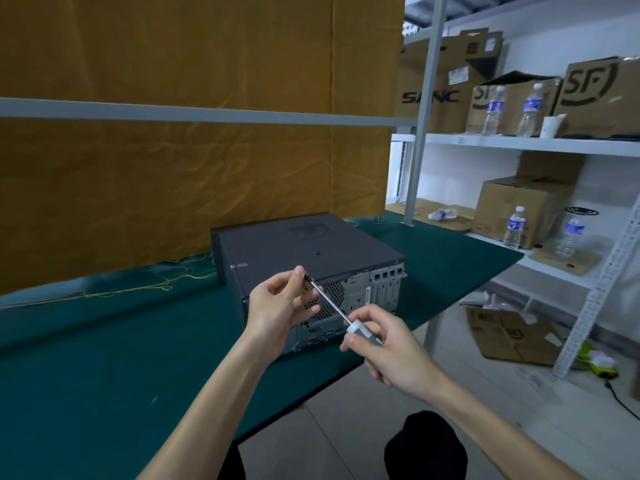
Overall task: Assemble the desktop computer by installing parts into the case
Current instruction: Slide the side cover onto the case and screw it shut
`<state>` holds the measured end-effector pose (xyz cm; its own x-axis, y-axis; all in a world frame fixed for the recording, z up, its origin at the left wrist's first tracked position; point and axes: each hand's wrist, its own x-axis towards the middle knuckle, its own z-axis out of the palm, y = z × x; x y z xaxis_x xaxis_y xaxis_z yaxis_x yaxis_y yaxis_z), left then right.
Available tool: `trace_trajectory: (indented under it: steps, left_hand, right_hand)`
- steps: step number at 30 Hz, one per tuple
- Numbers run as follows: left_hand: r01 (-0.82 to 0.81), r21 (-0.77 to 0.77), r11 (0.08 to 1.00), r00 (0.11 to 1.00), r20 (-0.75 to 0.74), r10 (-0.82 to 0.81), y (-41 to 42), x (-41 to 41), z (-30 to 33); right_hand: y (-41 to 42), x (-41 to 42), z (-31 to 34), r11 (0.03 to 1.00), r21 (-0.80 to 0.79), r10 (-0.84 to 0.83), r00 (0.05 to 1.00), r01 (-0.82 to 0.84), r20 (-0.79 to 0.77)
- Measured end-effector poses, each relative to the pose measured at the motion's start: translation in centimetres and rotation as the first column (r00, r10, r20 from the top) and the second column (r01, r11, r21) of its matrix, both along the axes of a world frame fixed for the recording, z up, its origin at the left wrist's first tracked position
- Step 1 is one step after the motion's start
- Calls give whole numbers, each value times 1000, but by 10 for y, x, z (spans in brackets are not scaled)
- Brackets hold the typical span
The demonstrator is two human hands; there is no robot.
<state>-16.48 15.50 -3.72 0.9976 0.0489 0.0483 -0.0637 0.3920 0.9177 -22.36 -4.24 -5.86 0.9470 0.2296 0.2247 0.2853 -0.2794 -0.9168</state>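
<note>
Big orange curtain (194, 133) behind a green surface (86, 358). Shelves (519, 142) on the right hold boxes marked SF (595, 95), plus bottles (530, 105). The case (298, 251) lies closed on the surface. Left hand (277, 303) pinches the screwdriver (332, 308) tip, right hand (391, 351) grips the handle, both just in front of the case.

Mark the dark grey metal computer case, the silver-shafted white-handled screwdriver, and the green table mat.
Dark grey metal computer case (304, 244): head view, top panel.
Silver-shafted white-handled screwdriver (330, 304): head view, mid-shaft.
Green table mat (104, 358): head view, bare surface.
</note>
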Motion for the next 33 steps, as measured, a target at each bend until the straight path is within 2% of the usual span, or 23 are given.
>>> trace_trajectory:
  steps: [4,9,11,15,18,24,33]
  left_hand:
    - [-73,77,994,997,12,72,-2,-2,-9]
    - [-33,87,996,997,-73,40,-4,0,-21]
    - [-18,51,999,991,-130,24,-7,1,-26]
    - [30,-131,991,955,-288,-67,-12,4,-25]
    - [43,-225,973,935,-334,-118,-11,8,-22]
    - [43,-275,960,920,-364,-145,-6,14,-23]
    - [22,-248,968,912,-392,-121,-2,18,-24]
  right_hand:
    - [-1,-4,-5,1000,-29,-13,1000,13,-16]
    - [-1,-5,-12,997,-56,-64,997,62,-49]
    - [1,-3,-13,991,-88,-104,992,98,-69]
    - [14,2,-14,975,-152,-172,982,160,-73]
    - [24,6,-13,969,-168,-197,977,182,-80]
    - [35,12,-7,964,-184,-214,973,195,-90]
    - [42,12,-1,967,-183,-206,967,177,-153]
